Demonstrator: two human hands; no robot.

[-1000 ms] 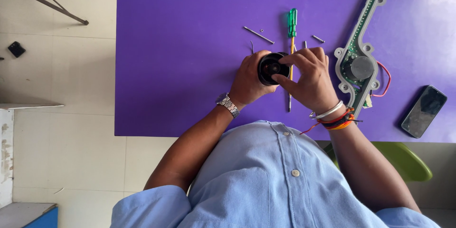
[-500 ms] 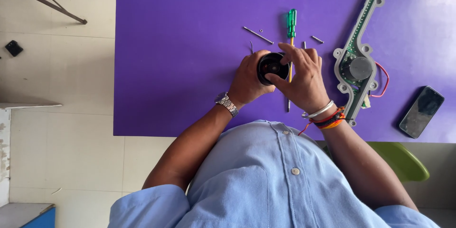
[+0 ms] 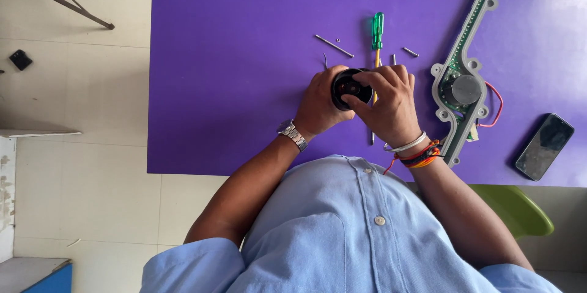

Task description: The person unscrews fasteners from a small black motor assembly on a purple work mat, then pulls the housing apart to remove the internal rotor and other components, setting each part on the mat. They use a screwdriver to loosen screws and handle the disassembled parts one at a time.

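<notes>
Both hands — left hand [image 3: 319, 105], right hand [image 3: 385, 102] — clasp a black round part [image 3: 351, 87] just below the green screwdriver [image 3: 378, 31] on the purple tabletop [image 3: 244, 54].

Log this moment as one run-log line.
left hand: grips black round part | right hand: fingers on the same part | green-handled screwdriver: on purple table | phone: at right

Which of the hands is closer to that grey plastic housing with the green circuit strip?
The right hand: it is just beside the grey plastic housing, with a narrow gap. The left hand is farther off, beyond the round black part that both hands hold.
</notes>
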